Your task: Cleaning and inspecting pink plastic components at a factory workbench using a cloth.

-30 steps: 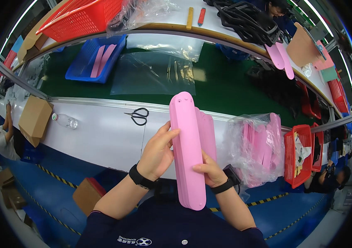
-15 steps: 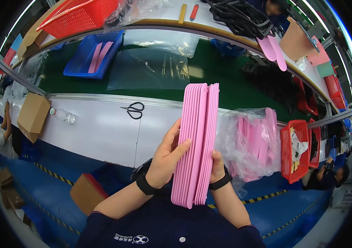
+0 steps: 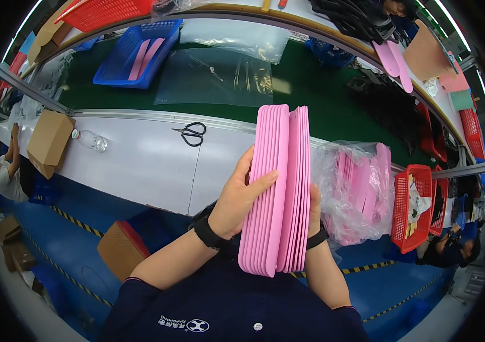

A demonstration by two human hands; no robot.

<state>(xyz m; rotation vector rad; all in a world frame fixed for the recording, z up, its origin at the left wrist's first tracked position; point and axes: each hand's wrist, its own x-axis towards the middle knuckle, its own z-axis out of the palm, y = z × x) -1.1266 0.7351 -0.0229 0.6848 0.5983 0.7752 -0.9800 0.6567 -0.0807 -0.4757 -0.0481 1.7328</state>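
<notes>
Upright in front of my chest are two stacks of long pink plastic strips with rounded ends, held side by side. My left hand [image 3: 239, 196] is closed around the left stack [image 3: 266, 199], its thumb lying across the strips' edges. Closed on the outer side of the right stack [image 3: 297, 194] is my right hand [image 3: 314, 208], its fingers mostly hidden behind the strips. A narrow gap runs between the stacks; they sit close together near the bottom. On the white table to the right, a clear plastic bag [image 3: 333, 165] holds more pink strips [image 3: 365, 179].
Black-handled scissors [image 3: 192, 134] and a clear bottle [image 3: 91, 139] lie on the white table [image 3: 145, 165], near a cardboard box [image 3: 51, 139]. Behind are a blue basket [image 3: 102, 77] with two pink strips and a clear plastic sheet [image 3: 214, 77]. A red basket [image 3: 402, 211] stands at right.
The right stack has turned slightly, so more of its strips' edges show, fanned a little apart. My hands still hold both stacks. The table and its things appear higher in the view.
</notes>
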